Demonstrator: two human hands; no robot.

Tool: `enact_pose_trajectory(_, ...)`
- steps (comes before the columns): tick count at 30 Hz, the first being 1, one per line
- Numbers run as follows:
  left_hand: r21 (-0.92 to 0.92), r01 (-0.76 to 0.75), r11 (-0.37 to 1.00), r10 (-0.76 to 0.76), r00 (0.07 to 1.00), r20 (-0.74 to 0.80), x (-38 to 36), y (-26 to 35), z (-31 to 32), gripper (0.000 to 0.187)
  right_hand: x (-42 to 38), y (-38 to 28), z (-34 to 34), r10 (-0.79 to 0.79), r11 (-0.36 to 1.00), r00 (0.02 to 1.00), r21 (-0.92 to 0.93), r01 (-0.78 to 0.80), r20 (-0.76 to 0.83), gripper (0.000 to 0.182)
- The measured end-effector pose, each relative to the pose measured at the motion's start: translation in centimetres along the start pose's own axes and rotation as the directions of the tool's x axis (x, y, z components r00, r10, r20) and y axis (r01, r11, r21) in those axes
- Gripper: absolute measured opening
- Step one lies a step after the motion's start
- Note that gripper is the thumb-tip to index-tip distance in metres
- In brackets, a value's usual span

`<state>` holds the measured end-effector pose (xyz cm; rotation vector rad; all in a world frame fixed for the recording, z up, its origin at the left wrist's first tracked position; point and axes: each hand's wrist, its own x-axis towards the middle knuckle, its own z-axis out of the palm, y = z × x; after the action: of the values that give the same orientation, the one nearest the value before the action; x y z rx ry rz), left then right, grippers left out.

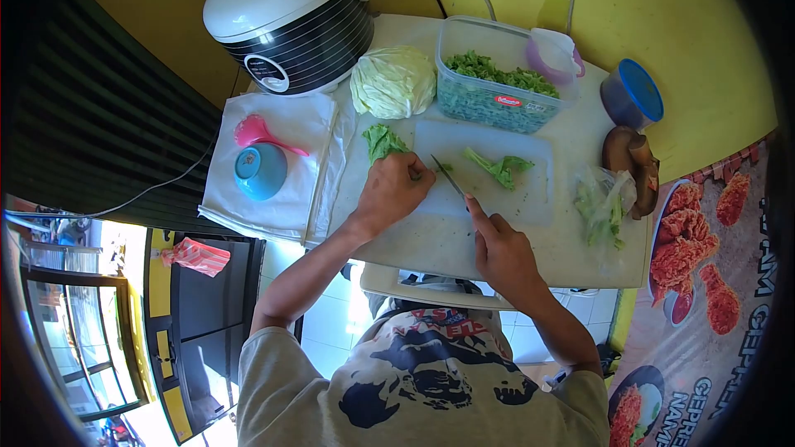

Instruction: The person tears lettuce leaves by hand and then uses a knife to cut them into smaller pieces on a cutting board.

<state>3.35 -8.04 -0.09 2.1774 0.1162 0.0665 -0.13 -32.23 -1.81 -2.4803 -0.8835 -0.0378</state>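
Note:
My left hand (pixel 396 186) is closed on a bunch of lettuce (pixel 383 141) at the left end of a white cutting board (pixel 530 199). The leafy tops stick out beyond my fingers. In my right hand (pixel 503 250) is a knife (pixel 448 175), its blade pointing up and left toward the left hand, index finger stretched along it. A loose piece of lettuce (pixel 499 167) lies on the board right of the blade. Small green bits are scattered on the board. Behind it stands a clear plastic container (pixel 497 116) holding cut greens (pixel 501 74).
A cabbage (pixel 393 83) and a rice cooker (pixel 290 25) stand at the back left. On white sheets (pixel 248 128) rest a blue bowl (pixel 260 172) and a pink ladle (pixel 261 132). To the right are a plastic bag with greens (pixel 604 207), a brown object (pixel 631 157) and a blue-lidded tub (pixel 632 93).

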Motion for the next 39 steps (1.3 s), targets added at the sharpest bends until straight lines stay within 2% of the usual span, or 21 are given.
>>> enact_pose_trajectory(10, 0.114, -0.133, 0.984, 0.144, 0.986, -0.086, -0.2, -0.8, 0.8, 0.020, -0.6, -1.1, -0.3, 0.049, 0.998, 0.996, -0.047, -0.046, 0.068, 0.071)
enact_pose_trajectory(16, 0.099, -0.152, 0.983, 0.159, 0.985, -0.067, -0.2, -0.6, 0.6, 0.019, 0.2, -1.1, 0.8, 0.012, 0.997, 1.000, -0.071, -0.011, 0.006, 0.071)
enact_pose_trajectory(22, 0.099, -0.157, 0.983, 0.162, 0.986, -0.042, -0.3, -0.8, 0.2, 0.021, -1.5, -0.4, -0.1, 0.011, 0.998, 1.000, -0.062, -0.009, 0.025, 0.068)
enact_pose_trajectory(24, 0.107, -0.178, 0.978, 0.181, 0.983, -0.022, -0.2, -0.3, 0.1, 0.023, -1.3, 0.2, 0.2, 0.015, 0.999, 0.999, -0.036, -0.016, -0.036, 0.066)
enact_pose_trajectory(27, -0.081, 0.132, 0.988, -0.114, 0.973, 0.202, 0.0, 1.8, -0.6, 0.025, -0.7, 0.9, -0.4, 0.042, 0.999, 0.989, 0.006, -0.042, -0.143, 0.063)
enact_pose_trajectory(30, -0.241, 0.239, 0.941, -0.168, 0.945, 0.282, 0.5, 2.0, -0.2, 0.027, -0.6, 0.6, -1.0, 0.018, 0.997, 0.979, 0.075, -0.003, -0.204, 0.062)
enact_pose_trajectory(36, -0.266, 0.290, 0.919, -0.195, 0.923, 0.331, 0.9, 1.6, -0.3, 0.029, -0.8, 0.7, -0.2, -0.003, 0.999, 0.993, 0.053, 0.009, -0.119, 0.060)
enact_pose_trajectory(39, -0.230, 0.282, 0.932, -0.211, 0.934, 0.289, 0.8, 1.3, -0.5, 0.028, -0.8, 0.7, 0.0, 0.008, 0.999, 0.995, 0.034, -0.004, -0.099, 0.059)
